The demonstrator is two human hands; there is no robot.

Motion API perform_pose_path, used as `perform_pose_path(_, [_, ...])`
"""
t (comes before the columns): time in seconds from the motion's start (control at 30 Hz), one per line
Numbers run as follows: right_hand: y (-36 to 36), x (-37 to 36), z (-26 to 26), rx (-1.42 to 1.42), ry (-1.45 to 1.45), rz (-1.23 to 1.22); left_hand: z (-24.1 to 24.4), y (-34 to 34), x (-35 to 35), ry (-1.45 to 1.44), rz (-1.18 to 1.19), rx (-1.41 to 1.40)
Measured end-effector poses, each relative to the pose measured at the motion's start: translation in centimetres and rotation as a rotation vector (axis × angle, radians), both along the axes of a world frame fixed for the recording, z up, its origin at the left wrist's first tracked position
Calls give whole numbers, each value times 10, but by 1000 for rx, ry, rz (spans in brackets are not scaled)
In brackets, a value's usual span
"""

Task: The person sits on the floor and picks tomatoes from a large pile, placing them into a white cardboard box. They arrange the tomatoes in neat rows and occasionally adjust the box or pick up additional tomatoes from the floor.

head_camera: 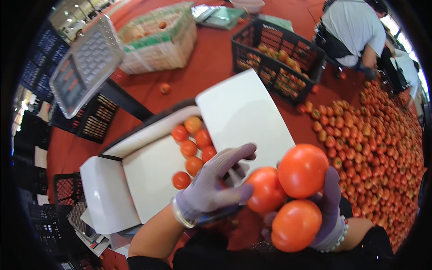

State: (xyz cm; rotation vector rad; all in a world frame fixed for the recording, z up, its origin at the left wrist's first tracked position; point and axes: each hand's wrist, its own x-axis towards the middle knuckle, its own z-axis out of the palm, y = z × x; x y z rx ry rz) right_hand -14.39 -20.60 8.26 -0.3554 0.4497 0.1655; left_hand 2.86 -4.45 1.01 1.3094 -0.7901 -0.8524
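My right hand, in a pale purple glove with a bead bracelet at the wrist, holds three large tomatoes clustered over its palm and fingers. My left hand, gloved alike, has its fingers spread. Its thumb overlaps the edge of the leftmost held tomato in this view; whether it touches cannot be told. Beneath and left of it lies an open white cardboard box with its flaps folded out. Several tomatoes rest along the box's right part, some partly hidden by my left hand.
A digital scale display rises on a post behind the box. Farther back are a foam box and a black plastic crate of tomatoes. A large tomato heap covers the red floor covering at right. A co-worker bends beyond it.
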Motion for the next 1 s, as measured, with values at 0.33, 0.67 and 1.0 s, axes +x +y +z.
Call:
perform_pose_path(0.33, [8,7,6,-492,1,395,25,38,-24,403,33,128])
perform_pose_path(0.67, [13,-12,-1,-319,-46,76,-47,186,19,531,313,525])
perform_pose_path(1.0, [16,-3,-16,-121,124,-170,-100,189,7,148,147,986])
